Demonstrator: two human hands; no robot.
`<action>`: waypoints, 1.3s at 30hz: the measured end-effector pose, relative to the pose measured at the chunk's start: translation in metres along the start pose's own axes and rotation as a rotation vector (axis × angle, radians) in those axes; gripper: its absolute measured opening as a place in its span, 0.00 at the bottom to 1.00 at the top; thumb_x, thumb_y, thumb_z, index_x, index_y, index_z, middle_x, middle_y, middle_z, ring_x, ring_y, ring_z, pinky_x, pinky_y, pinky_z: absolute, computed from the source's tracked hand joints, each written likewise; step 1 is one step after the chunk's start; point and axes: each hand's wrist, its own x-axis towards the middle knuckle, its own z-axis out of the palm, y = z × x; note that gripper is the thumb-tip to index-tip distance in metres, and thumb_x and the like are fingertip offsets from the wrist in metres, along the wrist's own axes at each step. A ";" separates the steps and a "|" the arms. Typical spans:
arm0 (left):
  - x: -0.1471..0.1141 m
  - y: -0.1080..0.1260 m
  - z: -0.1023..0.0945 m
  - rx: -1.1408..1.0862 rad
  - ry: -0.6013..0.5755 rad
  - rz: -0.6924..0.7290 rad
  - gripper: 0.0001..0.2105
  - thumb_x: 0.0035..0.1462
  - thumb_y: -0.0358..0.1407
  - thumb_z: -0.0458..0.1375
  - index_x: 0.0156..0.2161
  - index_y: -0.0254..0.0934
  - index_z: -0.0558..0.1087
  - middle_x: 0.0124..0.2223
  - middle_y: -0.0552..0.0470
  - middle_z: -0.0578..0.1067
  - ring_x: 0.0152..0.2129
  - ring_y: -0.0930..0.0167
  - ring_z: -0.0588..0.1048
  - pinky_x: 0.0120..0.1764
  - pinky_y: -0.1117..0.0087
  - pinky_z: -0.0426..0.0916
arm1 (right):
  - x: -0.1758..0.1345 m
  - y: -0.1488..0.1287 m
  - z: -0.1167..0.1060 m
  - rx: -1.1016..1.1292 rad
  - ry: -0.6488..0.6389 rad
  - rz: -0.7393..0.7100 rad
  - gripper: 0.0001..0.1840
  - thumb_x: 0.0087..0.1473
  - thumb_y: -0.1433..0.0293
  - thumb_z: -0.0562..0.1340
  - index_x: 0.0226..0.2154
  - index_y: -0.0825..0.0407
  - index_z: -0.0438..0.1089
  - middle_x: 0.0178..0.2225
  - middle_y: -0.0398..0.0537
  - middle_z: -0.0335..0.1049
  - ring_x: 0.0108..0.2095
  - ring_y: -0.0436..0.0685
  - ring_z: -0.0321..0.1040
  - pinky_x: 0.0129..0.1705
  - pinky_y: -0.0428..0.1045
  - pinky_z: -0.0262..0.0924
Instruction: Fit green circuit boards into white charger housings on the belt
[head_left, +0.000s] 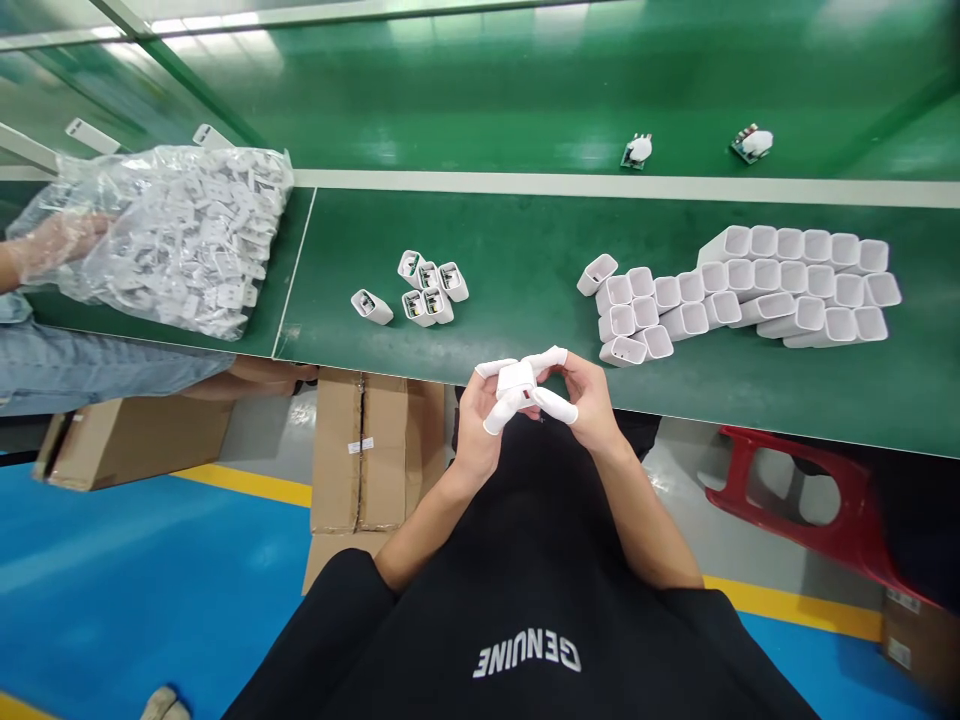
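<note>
The white housing (514, 377) was a small, box-shaped part with rounded edges and a plain, smooth upper surface. A small dark-red detail showed low on its right side; the fingers covered part of the body. The housing was located above the near edge of the green bench (525, 250), in front of the black shirt (525, 560).

Both hands gripped the housing, with the fingers closed to its width. The left hand (477, 437) held the left side, index finger along the far edge and thumb across the near edge. The right hand (592, 405) met the right side with index finger and thumb extended, leaving a gap between them next to the palm. White finger cots (556, 404) covered these digits. Both forearms angled inward from the body, elbows bent.
</note>
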 end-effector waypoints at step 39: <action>0.060 -0.009 -0.102 0.884 0.336 0.756 0.10 0.71 0.41 0.71 0.53 0.42 0.82 0.47 0.49 0.79 0.38 0.70 0.80 0.45 0.65 0.79 | -0.006 0.002 -0.011 -0.272 -0.173 0.008 0.20 0.70 0.57 0.70 0.61 0.43 0.77 0.45 0.47 0.78 0.49 0.62 0.78 0.61 0.61 0.72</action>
